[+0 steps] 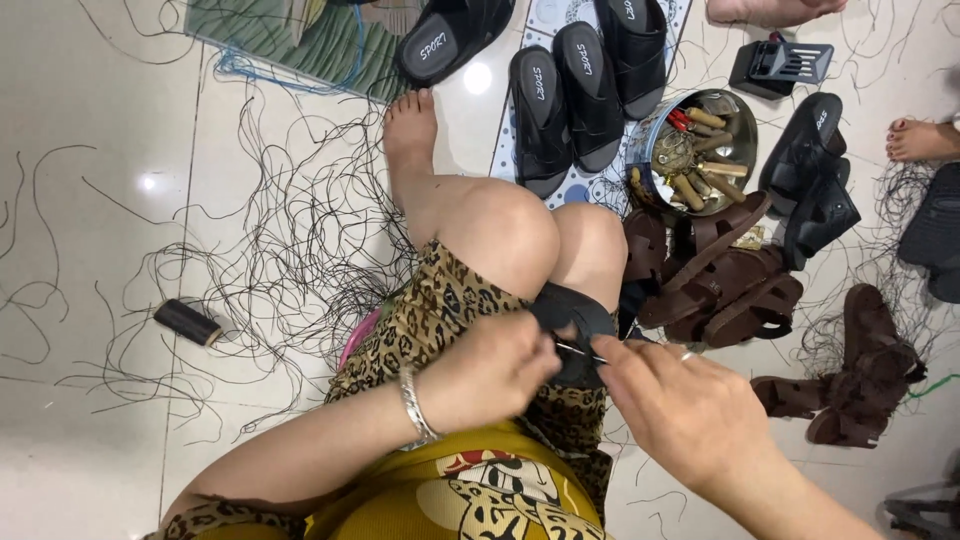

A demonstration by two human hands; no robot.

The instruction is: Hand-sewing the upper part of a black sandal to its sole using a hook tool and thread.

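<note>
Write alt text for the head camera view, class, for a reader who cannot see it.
A seated person's left hand and right hand grip a black sandal strap on their lap, a thin needle between them. Around them on the white tiled floor lie loose black threads, black slides, brown sandals and a round tin of tools.

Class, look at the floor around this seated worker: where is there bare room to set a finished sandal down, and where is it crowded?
Bare white tile floor lies far left, beyond the tangled black threads. Right of the knees it is crowded: brown leather sandals, round metal tool tin.
</note>
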